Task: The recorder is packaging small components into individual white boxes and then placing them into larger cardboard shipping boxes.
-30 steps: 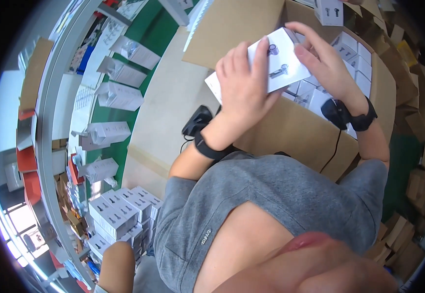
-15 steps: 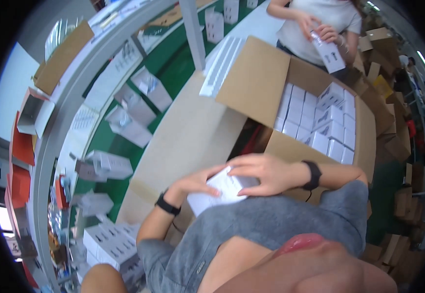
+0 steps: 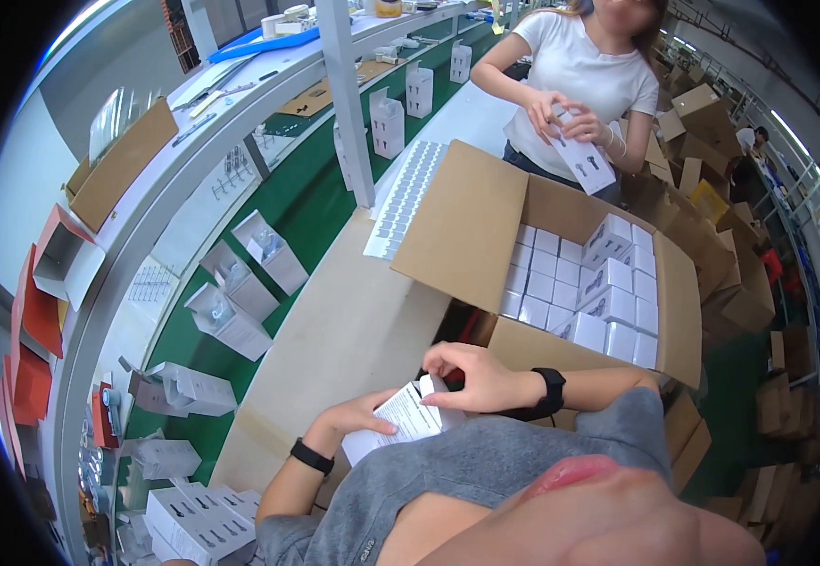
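Observation:
A small white carton (image 3: 408,415) with printed text on its upper side is held close against my chest. My left hand (image 3: 358,417) grips its left side, thumb lying over the printed panel. With bent fingers and thumb, my right hand (image 3: 480,379) takes hold of the carton's far right end, at a short white flap. Just beyond my hands stands a large open cardboard box (image 3: 457,231), with rows of similar white cartons (image 3: 551,274) packed inside. My body hides the carton's lower edge.
Across the box, a co-worker's hands (image 3: 575,127) hold another white carton. Open white cartons (image 3: 231,321) stand on the green conveyor belt (image 3: 301,222) at left, below a grey metal frame (image 3: 344,104). A sheet of white labels (image 3: 405,198) lies beside the box. Stacked cartons (image 3: 202,524) are at lower left.
The view has shifted, with the scene sitting lower. My right hand has gone from lying over the carton to pinching its end flap. The printed text now shows more plainly.

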Available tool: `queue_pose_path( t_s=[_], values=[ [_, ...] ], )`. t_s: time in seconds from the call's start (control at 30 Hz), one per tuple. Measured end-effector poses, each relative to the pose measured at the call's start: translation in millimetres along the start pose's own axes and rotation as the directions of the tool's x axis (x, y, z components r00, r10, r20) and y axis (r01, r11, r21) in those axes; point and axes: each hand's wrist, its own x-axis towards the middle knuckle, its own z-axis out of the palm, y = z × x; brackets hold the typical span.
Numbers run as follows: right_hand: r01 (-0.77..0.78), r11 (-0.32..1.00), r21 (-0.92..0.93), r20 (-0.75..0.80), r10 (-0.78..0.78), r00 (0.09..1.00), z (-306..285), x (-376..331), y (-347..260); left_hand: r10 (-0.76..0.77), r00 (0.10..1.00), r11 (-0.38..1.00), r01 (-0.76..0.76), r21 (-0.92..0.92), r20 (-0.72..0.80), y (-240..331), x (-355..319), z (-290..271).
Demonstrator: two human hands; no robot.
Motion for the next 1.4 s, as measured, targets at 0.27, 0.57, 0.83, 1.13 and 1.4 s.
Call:
queue_pose_path(
  t_s=[0.27, 0.57, 0.83, 1.13, 1.4],
  values=[
    [-0.263, 0.769, 0.583, 0.179, 0.194, 0.965, -48.9, 7.8, 67.1, -0.006, 0.998, 0.999, 0.009, 0.053, -0.058, 29.2, 17.5, -2.1],
    [-0.004, 0.677, 0.736, -0.259, 0.288, 0.922, -15.4, 38.7, 58.7, 0.427, 0.761, 0.898, -0.293, 0.329, -0.488, 45.2, 24.4, -16.0],
    [-0.269, 0.880, 0.391, -0.022, 0.301, 0.953, 5.7, 93.4, 75.5, 0.430, 0.709, 0.819, -0.046, 0.572, -0.559, 27.6, 23.6, -36.3],
    [-0.274, 0.958, 0.081, 0.043, 0.271, 0.962, 45.9, 150.7, 83.6, 0.474, 0.436, 0.754, 0.248, 0.608, -0.765, 20.2, -11.2, -63.0],
    [-0.229, 0.970, 0.085, -0.162, 0.240, 0.957, 50.7, 161.1, 101.9, 0.574, 0.350, 0.670, 0.319, 0.671, -0.740, 8.9, -13.6, -94.1]
  ],
)
